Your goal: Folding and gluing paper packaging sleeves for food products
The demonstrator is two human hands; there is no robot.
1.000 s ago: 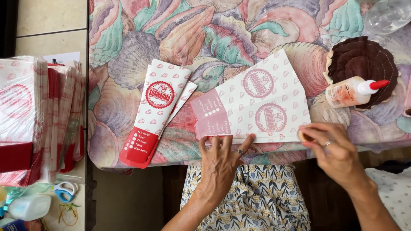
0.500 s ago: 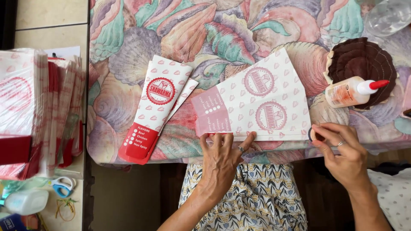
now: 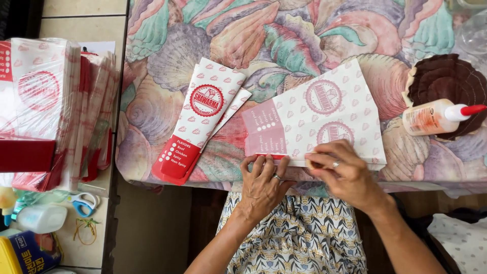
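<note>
Single view only, head-mounted, looking steeply down from above the seated wearer's lap. Near edge of table with shell-patterned cloth across the upper two thirds of the frame; patterned lap at bottom centre. Close range: left hand and right hand just below centre, forearms entering from the bottom edge. Left margin taken by tiled floor and stacked paper sleeves. No second view, so no overlap.
</note>
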